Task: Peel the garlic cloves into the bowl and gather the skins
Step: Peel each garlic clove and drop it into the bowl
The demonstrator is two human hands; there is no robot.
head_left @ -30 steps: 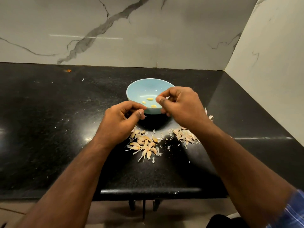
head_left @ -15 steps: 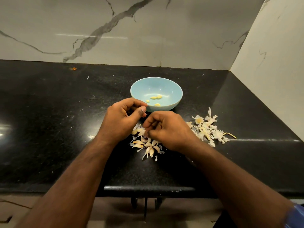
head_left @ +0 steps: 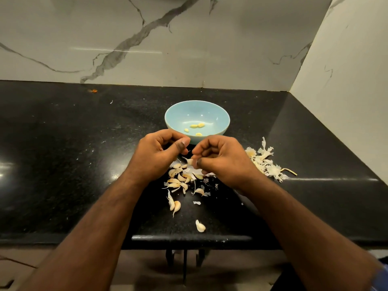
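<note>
A light blue bowl (head_left: pixel 218 114) stands on the black counter with several peeled garlic cloves (head_left: pixel 197 126) inside. Just in front of it, my right hand (head_left: pixel 222 159) pinches an unpeeled garlic clove (head_left: pixel 189 161) between thumb and fingers. My left hand (head_left: pixel 159 155) is beside it with fingers curled and thumb forward; what it holds, if anything, is hidden. Below both hands lies a scatter of unpeeled cloves (head_left: pixel 178 181). A pile of papery skins (head_left: pixel 265 162) lies to the right of my right hand.
The black counter (head_left: pixel 63 154) meets marble walls at the back and right. A loose clove (head_left: pixel 200 226) lies close to the front edge. A small orange scrap (head_left: pixel 94 91) sits at the back left.
My right hand came down from the bowl to the clove pile and has lifted one clove. A few cloves now lie scattered nearer the front edge.
</note>
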